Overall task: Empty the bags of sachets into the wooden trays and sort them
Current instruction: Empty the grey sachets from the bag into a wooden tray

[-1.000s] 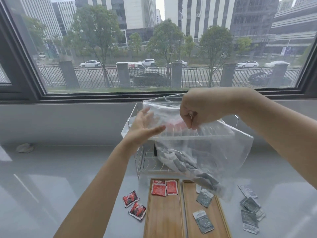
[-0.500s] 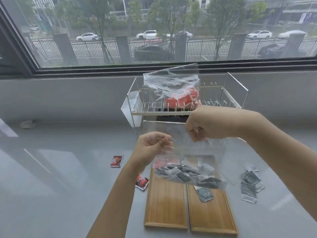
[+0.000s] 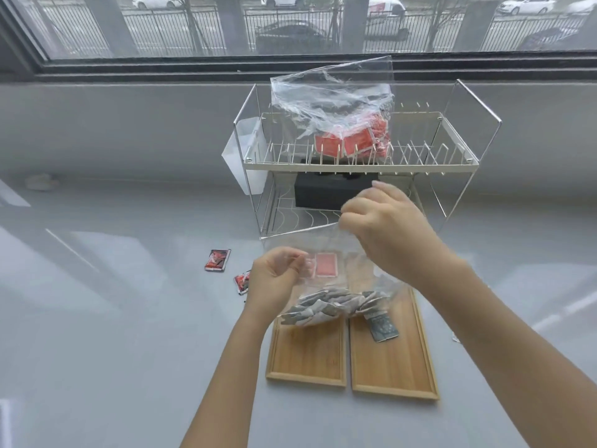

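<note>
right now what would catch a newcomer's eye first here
Both hands, left and right, hold a clear bag of grey sachets over two wooden trays. Behind them, a second bag of red sachets sits on the wire rack's upper shelf.

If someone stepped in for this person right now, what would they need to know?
Left hand and right hand each pinch the clear bag of grey sachets, held over the two wooden trays.
A grey sachet lies in the right tray; red sachets show through the bag in the left one.
The bag of red sachets sits on the wire rack; two loose red sachets lie on the table.
Left: empty both bags, sort.
</note>
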